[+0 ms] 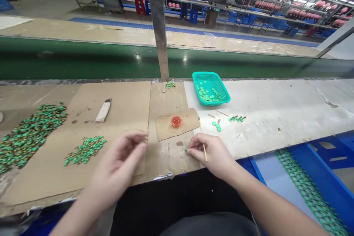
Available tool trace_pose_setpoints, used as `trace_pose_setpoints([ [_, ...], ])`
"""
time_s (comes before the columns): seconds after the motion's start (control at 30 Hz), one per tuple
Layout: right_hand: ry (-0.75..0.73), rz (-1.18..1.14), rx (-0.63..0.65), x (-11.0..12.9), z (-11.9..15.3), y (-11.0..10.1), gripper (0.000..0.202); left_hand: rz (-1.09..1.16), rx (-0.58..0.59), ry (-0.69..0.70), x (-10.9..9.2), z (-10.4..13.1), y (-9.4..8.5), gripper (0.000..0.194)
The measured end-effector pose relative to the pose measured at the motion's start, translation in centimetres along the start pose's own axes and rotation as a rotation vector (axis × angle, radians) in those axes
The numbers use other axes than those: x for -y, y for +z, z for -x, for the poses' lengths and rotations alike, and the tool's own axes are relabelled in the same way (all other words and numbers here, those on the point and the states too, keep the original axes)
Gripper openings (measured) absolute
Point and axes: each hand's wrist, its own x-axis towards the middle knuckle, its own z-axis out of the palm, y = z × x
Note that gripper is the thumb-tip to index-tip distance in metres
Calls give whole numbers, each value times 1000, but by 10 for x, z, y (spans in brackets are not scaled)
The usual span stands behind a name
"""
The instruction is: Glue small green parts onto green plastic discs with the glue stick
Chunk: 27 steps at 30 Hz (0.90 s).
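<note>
My right hand [208, 151] is closed over the worktable, with a thin wooden stick [205, 152] between its fingers. At its fingertips shows a small green piece [186, 150]. My left hand [121, 162], slightly blurred, pinches thumb and fingers together; what is in the pinch is too small to make out. Between and beyond the hands, a small red cup [176, 121] stands on a cardboard piece [163, 132]. Loose green discs [217, 126] and a short row of assembled green pieces [237, 118] lie past my right hand. Left of my left hand is a small pile of green-and-gold pieces [85, 150].
A turquoise basket [228, 97] holds green discs. At the far left lies a large heap of green-and-gold pieces [33, 132], near a white lighter-shaped object [103, 111]. A metal post [157, 18] rises behind the table. Blue trays [329, 177] with rows of green pieces sit lower right.
</note>
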Motion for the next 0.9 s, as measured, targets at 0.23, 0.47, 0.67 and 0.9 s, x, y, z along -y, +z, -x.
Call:
trace_pose_setpoints([
  [0.23, -19, 8, -78, -2, 4, 7, 10, 24, 145, 226, -13, 34, 48, 28],
  [0.47, -219, 146, -147, 8, 8, 27, 13, -213, -110, 150, 1, 38, 48, 20],
  [0.67, -348, 233, -185, 28, -2, 72, 25, -68, -225, -75, 1, 44, 35, 21],
  [0.9, -322, 234, -42, 18, -3, 52, 29, -45, -248, -62, 1, 61, 32, 15],
])
